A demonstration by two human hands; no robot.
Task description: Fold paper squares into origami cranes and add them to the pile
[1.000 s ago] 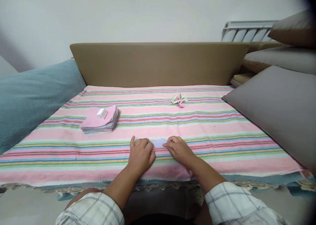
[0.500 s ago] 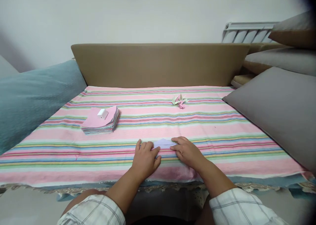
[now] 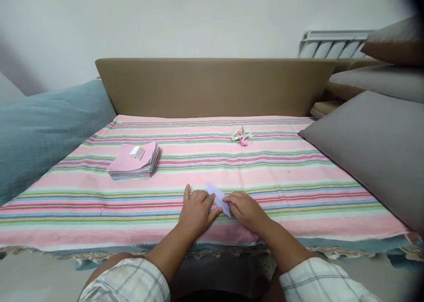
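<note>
A small folded sheet of pale purple paper (image 3: 217,193) lies slanted on the striped cloth, its upper tip pointing away and to the left. From the left, my left hand (image 3: 197,211) grips its edge between thumb and fingers, with the index finger on the paper. On the other side my right hand (image 3: 244,208) pinches the right edge, its fingers curled in. Parts of the paper are covered by the fingertips.
A stack of coloured paper (image 3: 132,171) with a small white block (image 3: 137,152) on top stands at the left. Farther back lie several folded paper pieces (image 3: 241,136), pink and pale green. Grey cushions (image 3: 364,147) line the right; a blue-green cushion (image 3: 59,130) is at the left.
The purple paper has turned from lying crosswise to a slant, its left end now pointing away. My right hand has moved slightly left and down, closer to my left hand.
</note>
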